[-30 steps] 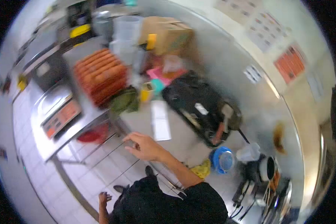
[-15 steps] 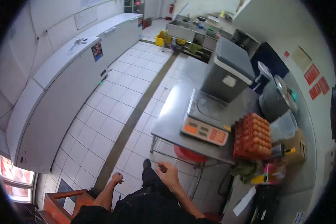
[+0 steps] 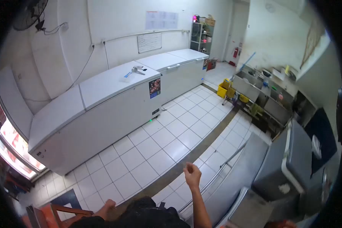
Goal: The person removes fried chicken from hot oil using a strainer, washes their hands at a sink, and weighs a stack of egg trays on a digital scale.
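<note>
Seemingly empty, narrowly curled, the right hand (image 3: pixel 193 176) is hovering safely clear of the steel table (image 3: pixel 231 186); the left hand (image 3: pixel 108 207) is showing no discernible grip.

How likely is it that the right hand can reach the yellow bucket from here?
Probably not: the yellow bucket stands far beyond the right hand, with tiled floor stretching between them. Walking closer seems necessary first.
</note>
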Action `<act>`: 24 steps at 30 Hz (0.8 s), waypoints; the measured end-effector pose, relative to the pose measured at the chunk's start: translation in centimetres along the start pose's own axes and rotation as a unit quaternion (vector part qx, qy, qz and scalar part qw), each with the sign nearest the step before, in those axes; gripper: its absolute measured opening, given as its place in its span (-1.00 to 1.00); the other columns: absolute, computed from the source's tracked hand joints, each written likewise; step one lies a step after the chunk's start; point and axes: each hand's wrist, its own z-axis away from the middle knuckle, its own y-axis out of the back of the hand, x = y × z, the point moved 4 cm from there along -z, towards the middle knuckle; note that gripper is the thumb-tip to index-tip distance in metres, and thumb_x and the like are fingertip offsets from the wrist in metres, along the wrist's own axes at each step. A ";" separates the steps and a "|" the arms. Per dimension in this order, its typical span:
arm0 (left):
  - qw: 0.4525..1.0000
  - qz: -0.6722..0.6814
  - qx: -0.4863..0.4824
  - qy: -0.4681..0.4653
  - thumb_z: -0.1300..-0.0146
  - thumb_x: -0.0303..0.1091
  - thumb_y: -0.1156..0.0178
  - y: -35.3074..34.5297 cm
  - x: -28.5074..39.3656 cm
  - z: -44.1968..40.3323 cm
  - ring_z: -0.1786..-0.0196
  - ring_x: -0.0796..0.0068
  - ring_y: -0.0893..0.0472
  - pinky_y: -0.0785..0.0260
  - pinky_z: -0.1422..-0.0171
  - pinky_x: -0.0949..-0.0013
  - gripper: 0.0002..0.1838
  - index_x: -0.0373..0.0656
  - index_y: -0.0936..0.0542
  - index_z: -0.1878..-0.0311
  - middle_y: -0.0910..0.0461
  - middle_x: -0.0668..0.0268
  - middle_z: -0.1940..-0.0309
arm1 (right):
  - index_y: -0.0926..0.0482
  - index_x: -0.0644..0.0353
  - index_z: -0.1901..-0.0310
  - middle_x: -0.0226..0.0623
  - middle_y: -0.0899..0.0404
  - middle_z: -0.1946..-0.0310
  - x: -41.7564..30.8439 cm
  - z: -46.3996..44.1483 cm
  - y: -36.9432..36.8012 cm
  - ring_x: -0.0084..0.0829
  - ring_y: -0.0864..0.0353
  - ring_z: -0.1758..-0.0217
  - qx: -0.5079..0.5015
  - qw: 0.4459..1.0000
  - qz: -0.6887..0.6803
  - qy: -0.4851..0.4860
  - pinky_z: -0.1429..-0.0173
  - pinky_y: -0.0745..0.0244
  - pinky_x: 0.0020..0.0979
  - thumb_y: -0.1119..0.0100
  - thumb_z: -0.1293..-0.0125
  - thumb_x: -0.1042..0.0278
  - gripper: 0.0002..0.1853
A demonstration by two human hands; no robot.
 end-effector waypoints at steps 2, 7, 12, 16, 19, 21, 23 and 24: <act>0.998 -0.047 -0.043 0.002 0.02 0.11 -0.38 2.5 -1.6 -3.7 0.43 0.12 -0.65 -0.48 0.35 0.11 -0.62 -0.04 -0.70 0.49 -0.64 0.20 0.55 | -0.64 0.29 0.12 -0.22 -0.69 0.32 4.3 -7.6 -1.5 -0.41 -0.69 0.30 0.039 0.998 0.041 0.026 0.11 -0.58 -0.41 -0.34 -0.06 0.54 -0.71; 0.990 -0.010 -0.109 -0.093 -0.03 0.13 -0.35 11.5 -3.5 -17.7 0.46 0.07 -0.62 -0.48 0.35 0.11 -0.58 -0.07 -0.70 0.54 -0.66 0.21 0.55 | -0.71 0.18 0.37 -0.30 -0.70 0.47 31.6 -16.7 -2.0 -0.30 -0.69 0.37 0.009 0.934 0.326 -0.144 0.12 -0.58 -0.32 -0.41 0.04 0.30 -0.80; 0.990 -0.078 -0.028 -0.112 0.05 0.11 -0.45 29.9 -1.7 -35.1 0.33 0.08 -0.69 -0.56 0.21 0.12 -0.56 -0.12 -0.69 0.44 -0.67 0.16 0.49 | -0.70 0.00 0.17 -0.27 -0.70 0.14 43.3 -6.7 0.0 -0.24 -0.68 0.10 -0.383 0.720 0.561 -0.145 0.08 -0.58 -0.12 -0.16 -0.10 -0.01 -0.65; 0.970 -0.076 0.106 -0.206 0.05 0.03 -0.47 42.4 2.4 -49.5 0.25 0.06 -0.70 -0.58 0.09 0.15 -0.62 -0.08 -0.73 0.32 -0.71 0.15 0.38 | -0.70 0.00 0.17 -0.26 -0.70 0.14 39.3 -9.3 1.1 -0.22 -0.68 0.09 -0.310 0.750 0.467 -0.351 0.06 -0.58 -0.13 -0.15 -0.11 0.00 -0.65; 0.973 0.059 0.045 -0.220 0.04 0.00 -0.47 50.2 5.6 -60.1 0.17 0.04 -0.68 -0.58 0.04 0.16 -0.63 -0.11 -0.73 0.32 -0.71 0.14 0.30 | -0.71 0.00 0.17 -0.25 -0.69 0.14 38.6 -12.8 2.1 -0.20 -0.67 0.07 -0.234 0.762 0.418 -0.434 0.04 -0.57 -0.14 -0.14 -0.12 0.01 -0.65; 0.976 0.139 0.000 -0.170 0.02 -0.01 -0.46 55.8 8.6 -66.0 0.13 0.04 -0.67 -0.58 0.02 0.14 -0.63 -0.13 -0.72 0.34 -0.70 0.11 0.25 | -0.71 0.00 0.17 -0.25 -0.69 0.14 39.4 -15.3 3.1 -0.19 -0.67 0.07 -0.203 0.758 0.402 -0.472 0.03 -0.57 -0.14 -0.14 -0.13 0.02 -0.65; 0.977 0.168 -0.028 -0.130 0.01 -0.01 -0.46 61.1 12.1 -71.0 0.11 0.04 -0.67 -0.57 0.01 0.11 -0.63 -0.14 -0.72 0.35 -0.69 0.10 0.22 | -0.71 0.00 0.16 -0.24 -0.69 0.13 41.3 -17.8 4.1 -0.18 -0.67 0.06 -0.191 0.749 0.393 -0.498 0.02 -0.57 -0.15 -0.13 -0.13 0.02 -0.66; 0.980 0.118 -0.019 -0.160 -0.02 -0.08 -0.40 63.1 14.1 -73.1 0.16 0.06 -0.68 -0.58 0.05 0.13 -0.67 -0.18 -0.71 0.35 -0.69 0.08 0.24 | -0.71 0.00 0.16 -0.24 -0.69 0.13 42.4 -19.4 4.6 -0.17 -0.67 0.05 -0.190 0.744 0.393 -0.506 0.01 -0.56 -0.15 -0.13 -0.14 0.02 -0.66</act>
